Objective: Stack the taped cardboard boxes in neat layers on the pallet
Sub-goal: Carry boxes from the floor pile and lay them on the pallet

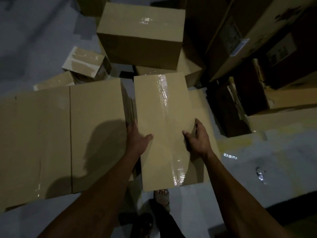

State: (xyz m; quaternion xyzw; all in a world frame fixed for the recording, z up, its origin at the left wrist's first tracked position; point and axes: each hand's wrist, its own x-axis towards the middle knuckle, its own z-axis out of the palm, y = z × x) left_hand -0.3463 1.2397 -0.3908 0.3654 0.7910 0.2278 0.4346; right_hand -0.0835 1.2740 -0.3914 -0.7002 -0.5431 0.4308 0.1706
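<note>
— So, where's the box [164,127]?
— Between your hands, beside a bigger box [65,140]. Your left hand [137,140] clasps its left edge, your right hand [197,140] its right edge, thumbs on top.

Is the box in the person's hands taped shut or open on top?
Shut. The box has its top flaps closed flat, and shiny clear tape runs along the seam.
</note>
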